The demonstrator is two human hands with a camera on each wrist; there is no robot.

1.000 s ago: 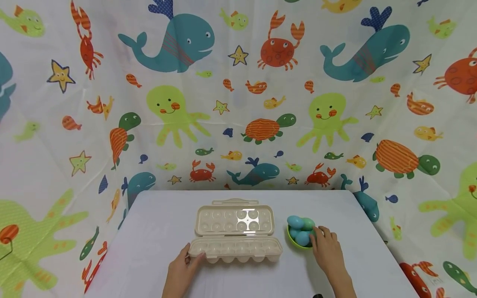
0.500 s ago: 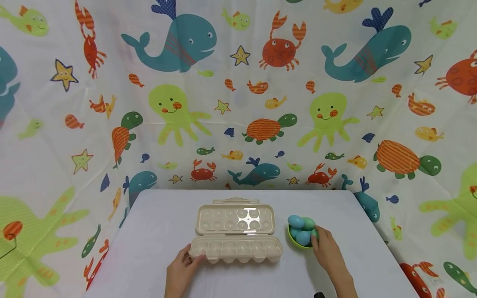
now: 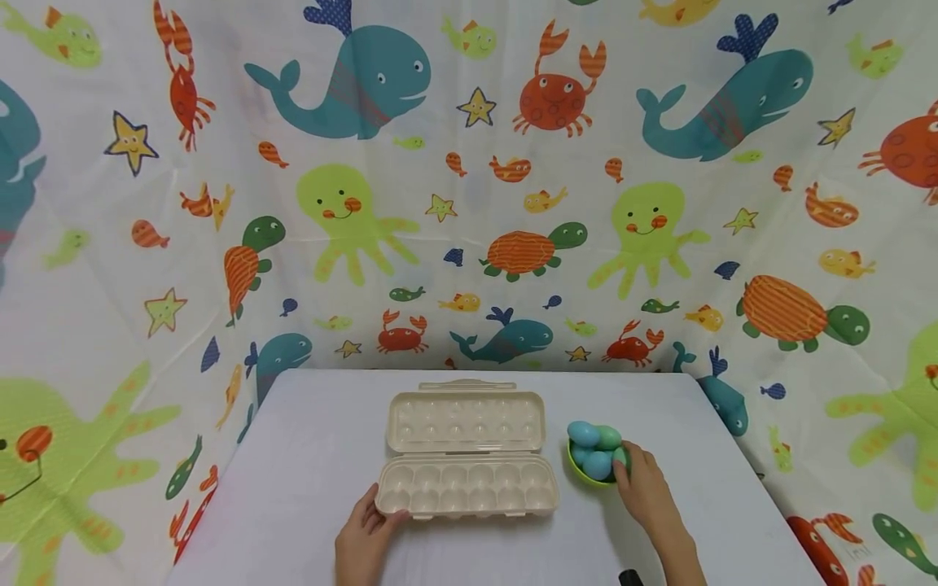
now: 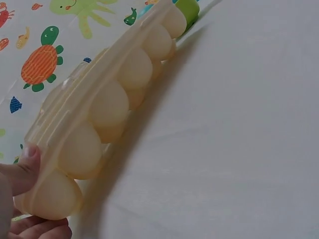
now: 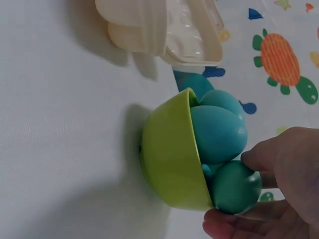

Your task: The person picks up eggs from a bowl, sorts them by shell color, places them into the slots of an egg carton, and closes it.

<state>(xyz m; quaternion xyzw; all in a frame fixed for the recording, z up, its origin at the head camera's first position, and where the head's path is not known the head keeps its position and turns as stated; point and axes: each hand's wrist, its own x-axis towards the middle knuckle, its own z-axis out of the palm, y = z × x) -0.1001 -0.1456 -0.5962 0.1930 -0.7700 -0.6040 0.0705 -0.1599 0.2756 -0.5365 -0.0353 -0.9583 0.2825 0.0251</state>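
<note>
A beige plastic egg carton lies with its lid folded back, its two rows of cups bare. My left hand grips its left end; the thumb lies on the rim and the fingers reach under the end cup in the left wrist view. To the right is a lime-green bowl heaped with blue and green eggs. My right hand pinches a dark green egg at the bowl's right rim, thumb above and fingers below in the right wrist view. A blue egg sits beside it.
The carton and bowl stand on a table with a white cloth. A curtain printed with sea animals hangs behind and at both sides. A small black object shows at the bottom edge, by the right forearm.
The carton has tipped toward me, so its cups show more from above and the glare on the lid is gone. My right hand stays at the bowl, the green egg showing more between its fingers.
</note>
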